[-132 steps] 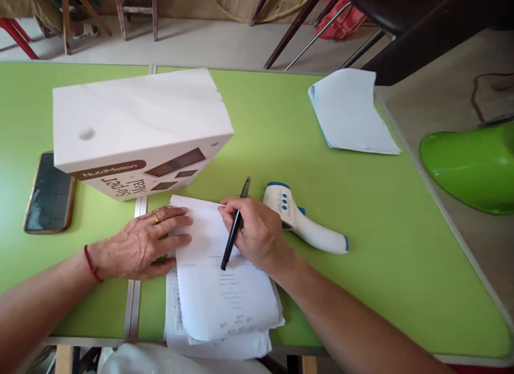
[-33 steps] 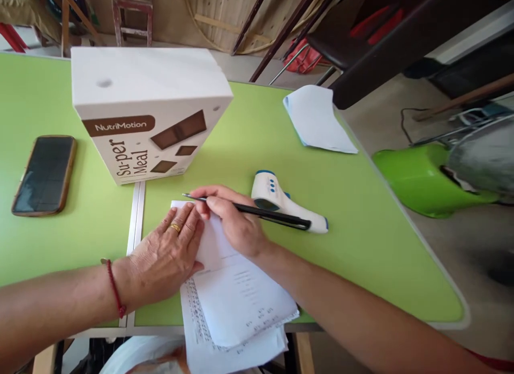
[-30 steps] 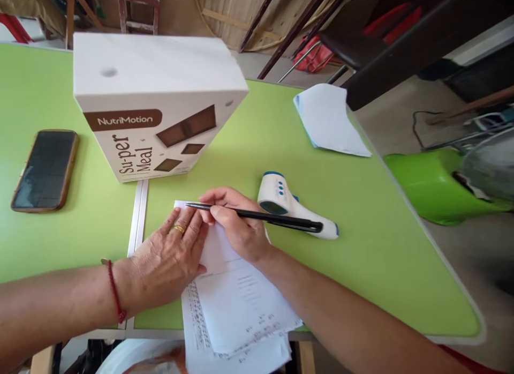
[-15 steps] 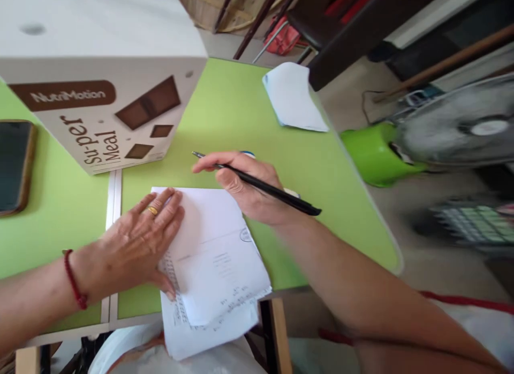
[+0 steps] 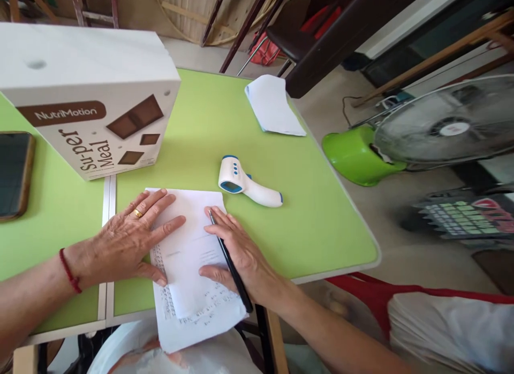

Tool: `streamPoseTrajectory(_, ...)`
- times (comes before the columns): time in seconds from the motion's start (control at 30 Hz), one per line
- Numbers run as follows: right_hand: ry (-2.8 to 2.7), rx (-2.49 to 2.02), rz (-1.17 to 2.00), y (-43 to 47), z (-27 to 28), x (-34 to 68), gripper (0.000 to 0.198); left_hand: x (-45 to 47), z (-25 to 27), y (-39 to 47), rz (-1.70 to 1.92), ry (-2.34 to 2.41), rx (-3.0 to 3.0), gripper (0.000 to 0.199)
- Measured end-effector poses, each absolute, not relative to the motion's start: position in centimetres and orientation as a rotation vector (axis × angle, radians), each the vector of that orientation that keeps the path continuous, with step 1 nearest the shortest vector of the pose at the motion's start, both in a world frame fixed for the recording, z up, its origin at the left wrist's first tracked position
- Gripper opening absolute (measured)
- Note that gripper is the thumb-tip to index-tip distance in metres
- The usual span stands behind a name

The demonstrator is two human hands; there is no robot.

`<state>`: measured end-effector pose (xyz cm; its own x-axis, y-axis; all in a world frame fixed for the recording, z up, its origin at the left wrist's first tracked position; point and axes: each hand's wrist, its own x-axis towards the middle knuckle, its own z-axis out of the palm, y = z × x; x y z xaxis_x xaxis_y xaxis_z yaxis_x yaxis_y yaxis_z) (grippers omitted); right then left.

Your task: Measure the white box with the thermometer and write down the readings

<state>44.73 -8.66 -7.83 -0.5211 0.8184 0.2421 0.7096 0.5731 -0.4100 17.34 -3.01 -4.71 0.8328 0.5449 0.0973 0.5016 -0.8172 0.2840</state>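
My left hand [image 5: 128, 240] lies flat with fingers spread on the left side of a white sheet of paper [image 5: 187, 288], a gold ring on one finger. Beneath that sheet is a larger page [image 5: 176, 331] with handwriting, its lower end past the table edge. A black pen [image 5: 228, 256] is held in my right hand [image 5: 241, 251], its tip pointing away from me. The right fingers rest on the right part of the sheet. Beyond this hand, a white and blue infrared thermometer [image 5: 261, 193] lies on its side on the table.
On the green table [image 5: 321, 218] stand a white NutriMotion box [image 5: 88, 117] and, left of it, a phone [image 5: 14, 176]. Folded white papers [image 5: 275, 106] lie near the far right edge. A fan [image 5: 450, 127] and a green stool [image 5: 349, 154] are beyond the table's right side.
My right hand has come down and toward me with the pen, from above the table onto the sheet. The thermometer it covered now shows. My left hand's fingers have spread wider.
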Motion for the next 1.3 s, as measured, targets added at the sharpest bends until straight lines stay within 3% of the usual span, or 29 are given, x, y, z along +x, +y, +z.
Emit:
streamPoseTrajectory(0.3,-2.5,-1.19,0.236,-8.8,-7.0,44.3,0.058,17.1,-5.3,-3.2,0.262,0.732,2.797,0.097)
streamPoseTrajectory(0.4,-2.513,-1.098,0.251,-7.8,-5.0,44.5,0.042,17.1,-5.2,-3.3,0.271,0.732,2.784,0.094)
streamPoseTrajectory(0.57,-1.949,-0.992,0.701,-3.6,-1.4,42.2,0.028,17.3,-4.8,-3.5,0.278,0.726,2.756,0.098)
streamPoseTrajectory(0.73,-1.465,-1.045,1.185,-0.5,-3.2,37.3,0.024,17.9,-4.7,-4.0,0.199,0.819,2.794,0.087)
streamPoseTrajectory(0.83,-1.487,-1.102,1.127,-0.2,-5.4,36.0,0.009,18.4,-4.7,-4.3,0.128,0.869,2.831,0.089)
streamPoseTrajectory(1.03,-1.645,-1.066,1.014,-0.7,-6.2,36.4,0.005,18.9,-4.4,-4.2,0.131,0.894,2.837,0.097)
streamPoseTrajectory(1.2,-1.664,-1.089,0.999,-0.6,-5.7,36.1,0.003,19.0,-4.4,-4.4,0.189,0.959,2.881,0.079)
streamPoseTrajectory(1.3,-1.639,-1.111,0.899,-0.1,-5.9,35.8,0.005,19.1,-4.3,-4.7,0.196,0.979,2.888,0.079)
